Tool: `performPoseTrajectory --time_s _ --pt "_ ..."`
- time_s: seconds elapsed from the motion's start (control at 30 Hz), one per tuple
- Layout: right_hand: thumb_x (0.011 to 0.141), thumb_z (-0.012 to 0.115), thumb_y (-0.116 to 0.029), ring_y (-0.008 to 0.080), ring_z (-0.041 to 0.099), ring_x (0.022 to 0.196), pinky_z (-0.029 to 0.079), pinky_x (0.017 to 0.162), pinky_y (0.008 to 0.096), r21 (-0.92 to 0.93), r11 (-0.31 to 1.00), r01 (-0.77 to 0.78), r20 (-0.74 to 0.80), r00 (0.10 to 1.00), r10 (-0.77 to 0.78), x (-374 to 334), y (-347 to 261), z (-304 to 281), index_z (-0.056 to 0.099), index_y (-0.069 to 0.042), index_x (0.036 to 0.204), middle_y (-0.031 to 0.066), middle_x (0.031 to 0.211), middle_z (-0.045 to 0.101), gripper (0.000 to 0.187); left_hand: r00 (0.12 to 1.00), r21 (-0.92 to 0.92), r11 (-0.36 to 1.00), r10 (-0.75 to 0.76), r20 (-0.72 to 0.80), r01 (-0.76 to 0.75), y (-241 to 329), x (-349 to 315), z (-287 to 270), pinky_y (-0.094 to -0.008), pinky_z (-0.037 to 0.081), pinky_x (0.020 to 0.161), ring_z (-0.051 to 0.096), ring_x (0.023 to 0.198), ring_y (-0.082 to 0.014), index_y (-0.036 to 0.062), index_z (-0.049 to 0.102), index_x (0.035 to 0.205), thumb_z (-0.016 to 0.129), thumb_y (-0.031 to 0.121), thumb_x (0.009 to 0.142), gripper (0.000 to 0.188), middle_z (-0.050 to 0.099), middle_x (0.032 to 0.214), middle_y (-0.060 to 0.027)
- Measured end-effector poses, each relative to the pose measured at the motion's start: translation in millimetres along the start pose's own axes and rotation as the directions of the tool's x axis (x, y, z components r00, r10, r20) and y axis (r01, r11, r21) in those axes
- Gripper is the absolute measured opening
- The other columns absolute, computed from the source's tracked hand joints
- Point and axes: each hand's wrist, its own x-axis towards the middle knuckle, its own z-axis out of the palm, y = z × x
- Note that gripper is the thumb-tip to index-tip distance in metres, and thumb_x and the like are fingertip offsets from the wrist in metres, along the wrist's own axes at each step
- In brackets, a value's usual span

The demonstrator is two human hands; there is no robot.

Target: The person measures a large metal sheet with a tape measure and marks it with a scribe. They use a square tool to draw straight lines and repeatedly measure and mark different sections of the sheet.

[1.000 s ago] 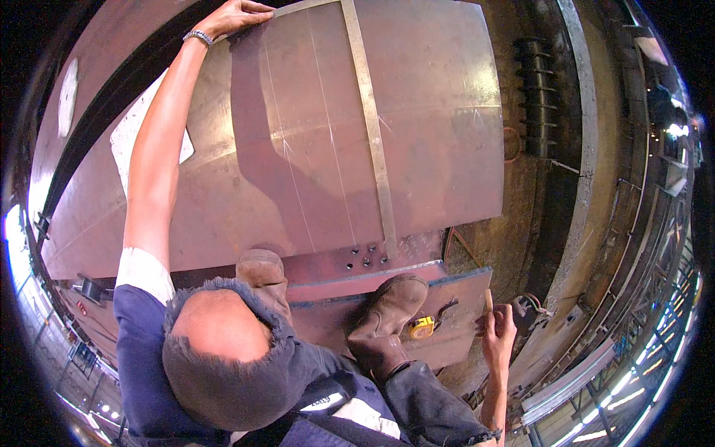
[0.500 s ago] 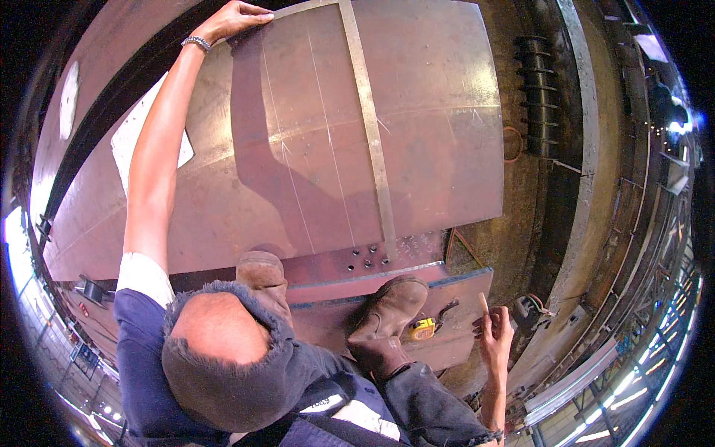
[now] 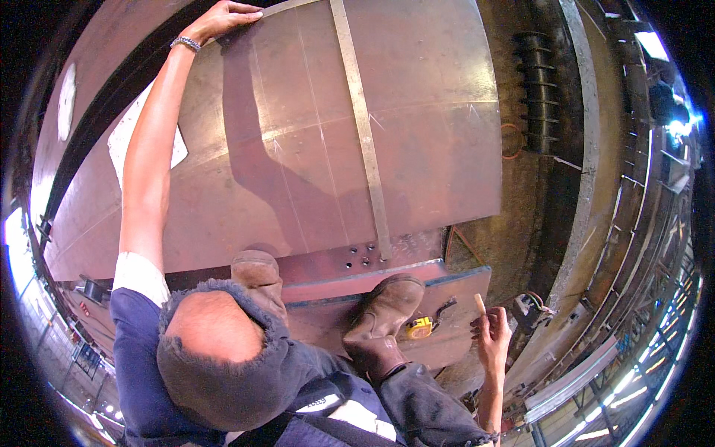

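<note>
My left hand (image 3: 223, 20) reaches far forward and grips the end of the short arm of a metal framing square (image 3: 357, 112). The square lies on a large steel plate (image 3: 432, 67), its long blade running back toward my boots. Thin white lines and V-shaped marks show on the plate. Low on the right, my right hand (image 3: 493, 335) is closed round a pale chalk stick (image 3: 480, 303), its tip pointing up, off the plate. A yellow tape measure (image 3: 419, 328) rests on a lower steel piece between my boot and that hand.
My boots (image 3: 383, 305) stand at the plate's near edge. A white sheet (image 3: 179, 149) lies under my left forearm. Beyond the plate's right edge are a dark coil-like ribbed part (image 3: 536, 93) and a long steel beam (image 3: 588, 112). Several round holes (image 3: 365, 261) pierce the lower plate.
The whole view has shifted slightly, moving the scene a little left. Both hands keep their holds, and the square stays in the same place on the plate.
</note>
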Motion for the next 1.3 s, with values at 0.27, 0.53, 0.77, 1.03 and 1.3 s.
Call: performPoseTrajectory --time_s 0.27,0.53,0.77,1.03,1.3 --pt "0.099 0.056 -0.006 0.0164 0.067 0.070 0.052 0.064 0.0305 -0.095 0.993 0.063 -0.022 0.998 -0.066 7 0 -6 0.055 -0.001 0.101 0.0120 0.080 0.070 0.006 0.998 0.044 0.999 0.004 -0.059 -0.001 -9 6 3 -0.0310 0.048 0.097 0.064 0.103 -0.0144 0.0087 0.070 0.124 0.073 0.042 0.090 0.048 0.072 0.113 -0.0047" --pt "0.098 0.057 -0.007 0.0164 0.066 0.068 0.051 0.062 0.0302 -0.027 1.000 0.014 0.001 1.000 -0.014 6 5 -3 0.055 -0.001 0.102 0.0120 0.080 0.070 0.008 0.997 0.076 0.997 0.038 -0.068 -0.032 -7 4 2 -0.0314 0.048 0.098 0.065 0.104 -0.0144 0.0086 0.070 0.125 0.072 0.044 0.090 0.050 0.072 0.114 -0.0059" --pt "0.097 0.060 -0.007 0.0163 0.063 0.061 0.049 0.058 0.0316 -0.127 0.983 0.135 0.032 0.991 -0.132 14 -35 -10 0.056 -0.001 0.102 0.0132 0.074 0.069 0.008 0.994 0.102 0.994 0.052 -0.093 -0.043 -19 4 -4 -0.0322 0.047 0.099 0.065 0.105 -0.0163 0.0077 0.069 0.125 0.072 0.046 0.089 0.053 0.072 0.114 -0.0074" --pt "0.095 0.057 -0.007 0.0380 0.063 0.058 0.046 0.053 0.0456 -0.433 0.691 0.580 0.271 0.814 -0.513 67 -205 -34 0.049 -0.004 0.115 0.0192 0.068 0.063 0.021 0.987 0.055 0.994 0.100 -0.125 -0.094 6 2 14 -0.0315 0.050 0.095 0.068 0.102 -0.0179 0.0100 0.073 0.119 0.074 0.038 0.088 0.041 0.074 0.112 -0.0103" --pt "0.092 0.059 -0.012 0.0398 0.068 0.068 0.052 0.063 0.0473 -0.281 0.584 0.762 0.072 0.623 -0.779 159 -379 88 0.057 -0.006 0.118 0.0214 0.073 0.066 0.027 0.983 -0.032 0.998 0.056 -0.176 -0.063 4 1 19 -0.0322 0.053 0.089 0.071 0.095 -0.0192 0.0103 0.075 0.114 0.073 0.034 0.087 0.036 0.075 0.106 -0.0130"
